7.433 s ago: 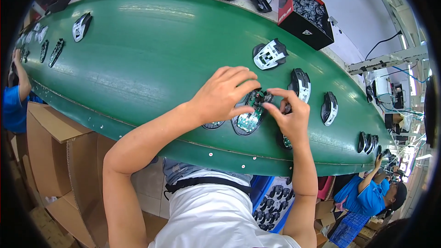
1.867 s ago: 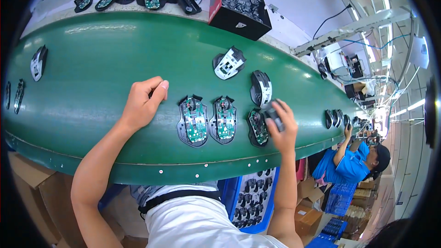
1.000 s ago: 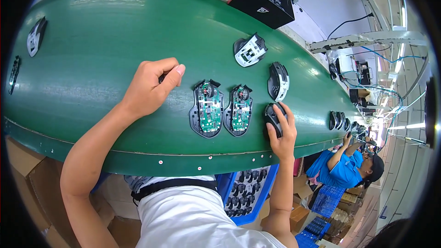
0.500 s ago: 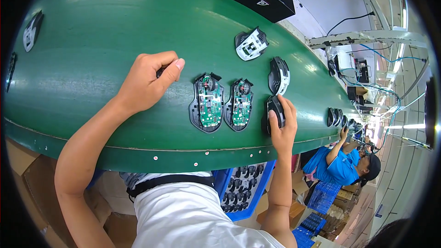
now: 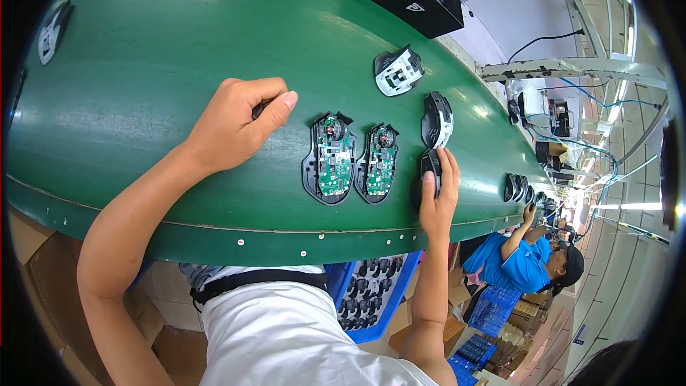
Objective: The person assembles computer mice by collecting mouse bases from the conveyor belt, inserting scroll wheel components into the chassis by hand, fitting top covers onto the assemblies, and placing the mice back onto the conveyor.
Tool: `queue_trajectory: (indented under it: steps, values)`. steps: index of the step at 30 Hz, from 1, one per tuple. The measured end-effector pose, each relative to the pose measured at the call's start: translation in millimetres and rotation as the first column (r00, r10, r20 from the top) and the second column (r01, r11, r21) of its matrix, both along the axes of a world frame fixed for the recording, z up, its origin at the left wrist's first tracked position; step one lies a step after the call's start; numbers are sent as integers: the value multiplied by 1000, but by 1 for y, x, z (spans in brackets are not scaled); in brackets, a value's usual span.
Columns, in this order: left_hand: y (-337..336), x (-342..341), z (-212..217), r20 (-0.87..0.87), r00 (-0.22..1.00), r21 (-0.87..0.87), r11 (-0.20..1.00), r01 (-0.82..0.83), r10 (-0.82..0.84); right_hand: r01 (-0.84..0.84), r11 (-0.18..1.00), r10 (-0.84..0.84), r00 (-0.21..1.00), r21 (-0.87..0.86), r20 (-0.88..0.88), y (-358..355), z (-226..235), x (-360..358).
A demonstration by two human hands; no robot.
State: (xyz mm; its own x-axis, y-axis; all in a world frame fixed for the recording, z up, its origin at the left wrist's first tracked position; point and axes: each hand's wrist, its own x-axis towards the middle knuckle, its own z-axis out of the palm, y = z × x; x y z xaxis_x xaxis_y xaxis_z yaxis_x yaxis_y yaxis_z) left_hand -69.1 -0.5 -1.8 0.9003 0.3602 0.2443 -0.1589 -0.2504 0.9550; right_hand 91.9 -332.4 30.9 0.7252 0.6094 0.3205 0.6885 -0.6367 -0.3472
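Observation:
My left hand (image 5: 246, 123) is closed above the green work surface, thumb pressed to the curled fingers. A small dark piece shows between them, mostly hidden, and I cannot make out its kind. To its right lie two open computer mouse bases (image 5: 333, 161) (image 5: 378, 164), side by side with green circuit boards facing up. My right hand (image 5: 441, 196) grips a black computer mouse shell (image 5: 431, 163) by its sides, partly covering it. Just beyond that shell is a black and white mouse shell (image 5: 437, 121); another shell (image 5: 399, 71), white side up, lies farther back.
A black box (image 5: 421, 0) of small dark parts stands at the far edge. More mouse parts (image 5: 53, 32) lie at the far left. A blue crate (image 5: 396, 300) of black parts is below the near edge. On the right, a person in blue (image 5: 507, 261) works beside several dark shells (image 5: 518, 188).
The picture has shifted slightly, and the mouse bases appear a little farther right. Both hands keep nearly the same pose; my right hand now covers more of the black shell.

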Motion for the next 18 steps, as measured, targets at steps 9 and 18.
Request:
queue_trajectory:
  steps: [9,18]
  values:
    - [2,-2,-2,4,1000,12,1000,7,-7,44,999,-45,996,18,73,4,-1,-6]
    - [3,-4,-5,25,1000,20,1000,17,-17,-70,994,73,997,-87,31,0,-1,1]
